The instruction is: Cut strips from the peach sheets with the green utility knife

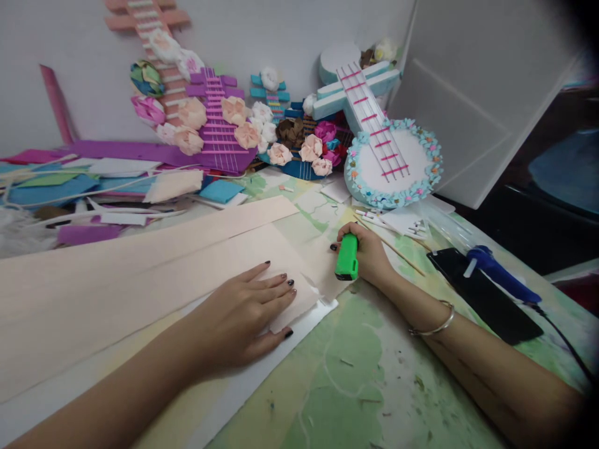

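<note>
My left hand [246, 308] lies flat, fingers stretched, on a peach crepe-paper sheet [154, 293] that runs off to the left. Held in my closed right hand [372, 255] is a green utility knife [347, 257]; its blade is hidden from me. The knife is over a smaller peach paper piece [322, 265], at the right end of the sheet. Beneath the peach paper a white sheet [262, 374] shows along the near edge. Another long peach strip [224, 221] lies behind.
Paper-flower-decorated model instruments, including a white and light-blue one [390, 165] and a purple one [219, 125], lean at the back. Coloured paper scraps [70, 187] pile up left. A blue glue gun [505, 274], a black flat slab [482, 296] and a thin wooden stick [397, 252] lie right.
</note>
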A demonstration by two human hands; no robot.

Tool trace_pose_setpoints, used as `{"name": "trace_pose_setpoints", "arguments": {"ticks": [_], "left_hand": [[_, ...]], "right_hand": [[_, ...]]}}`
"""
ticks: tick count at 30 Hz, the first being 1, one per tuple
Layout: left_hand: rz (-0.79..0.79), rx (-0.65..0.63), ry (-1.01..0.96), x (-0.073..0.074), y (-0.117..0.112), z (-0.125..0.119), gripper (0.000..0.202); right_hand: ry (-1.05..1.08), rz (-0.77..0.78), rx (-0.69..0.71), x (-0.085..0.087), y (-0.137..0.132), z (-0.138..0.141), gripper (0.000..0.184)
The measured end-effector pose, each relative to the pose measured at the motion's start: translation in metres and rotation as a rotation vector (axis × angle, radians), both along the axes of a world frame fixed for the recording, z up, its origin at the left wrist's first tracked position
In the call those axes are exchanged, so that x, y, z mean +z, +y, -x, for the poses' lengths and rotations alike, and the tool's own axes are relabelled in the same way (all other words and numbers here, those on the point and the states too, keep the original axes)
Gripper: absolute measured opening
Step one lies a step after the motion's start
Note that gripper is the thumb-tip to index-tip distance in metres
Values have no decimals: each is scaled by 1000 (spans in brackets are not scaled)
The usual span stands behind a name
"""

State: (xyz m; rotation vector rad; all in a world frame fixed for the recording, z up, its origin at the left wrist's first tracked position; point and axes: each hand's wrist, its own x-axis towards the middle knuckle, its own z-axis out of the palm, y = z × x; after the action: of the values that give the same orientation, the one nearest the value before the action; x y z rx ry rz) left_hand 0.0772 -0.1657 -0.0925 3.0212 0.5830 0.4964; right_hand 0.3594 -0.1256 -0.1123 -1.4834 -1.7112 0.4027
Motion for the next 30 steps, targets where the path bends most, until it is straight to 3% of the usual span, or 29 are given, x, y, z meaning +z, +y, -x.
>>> {"name": "trace_pose_setpoints", "arguments": {"ticks": [4, 8, 15, 22, 30], "left_hand": [[3, -5, -21, -3, -1, 4, 43], [-25, -20, -62, -8, -2, 7, 46], [-21, 112, 7, -11, 1, 8, 67], [19, 81, -16, -5, 5, 8, 57], [-21, 55, -118, -8, 6, 11, 40]], "right_hand": [[-59, -13, -8, 4, -4, 3, 14], [15, -27, 6, 6, -6, 4, 15], [215, 3, 40, 2, 2, 4, 17], [248, 34, 40, -2, 6, 1, 19], [114, 20, 28, -4, 6, -4, 18]]}}
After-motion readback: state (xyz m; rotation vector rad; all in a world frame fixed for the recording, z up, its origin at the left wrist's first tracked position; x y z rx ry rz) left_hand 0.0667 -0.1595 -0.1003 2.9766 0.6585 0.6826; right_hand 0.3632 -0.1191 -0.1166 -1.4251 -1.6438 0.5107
